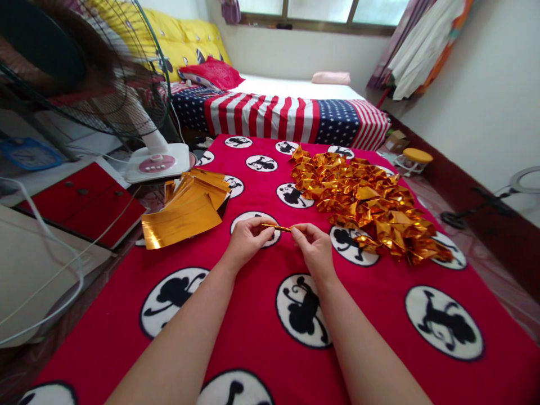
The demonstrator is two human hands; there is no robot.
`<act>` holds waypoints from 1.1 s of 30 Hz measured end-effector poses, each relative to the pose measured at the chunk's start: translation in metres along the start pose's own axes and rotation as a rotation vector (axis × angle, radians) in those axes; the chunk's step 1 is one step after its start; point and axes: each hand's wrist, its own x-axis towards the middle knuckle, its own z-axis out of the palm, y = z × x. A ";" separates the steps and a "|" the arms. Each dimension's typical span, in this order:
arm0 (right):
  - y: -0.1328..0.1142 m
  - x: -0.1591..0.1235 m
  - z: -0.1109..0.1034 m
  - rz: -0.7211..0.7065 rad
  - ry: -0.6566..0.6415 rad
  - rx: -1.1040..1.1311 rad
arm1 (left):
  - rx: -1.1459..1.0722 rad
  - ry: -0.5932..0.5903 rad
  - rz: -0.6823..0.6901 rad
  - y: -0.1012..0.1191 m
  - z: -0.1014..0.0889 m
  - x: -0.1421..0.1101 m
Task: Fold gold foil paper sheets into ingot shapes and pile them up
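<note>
My left hand (247,239) and my right hand (313,247) pinch the two ends of a thin rolled strip of gold foil paper (278,228), held level just above a red blanket (253,315) printed with black monkey figures in white circles. A stack of flat gold foil sheets (183,216) lies to the left of my hands. To the right sits a heap of folded gold foil pieces (367,202).
A standing fan (84,67) with a white base (157,163) stands at the left beside a red box (84,202). A bed with a stars-and-stripes cover (287,115) lies behind. A yellow stool (417,157) and a ring-light stand (498,197) are at the right.
</note>
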 end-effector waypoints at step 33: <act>-0.002 -0.005 0.004 -0.119 -0.004 -0.085 | 0.114 0.034 0.031 -0.012 0.002 0.003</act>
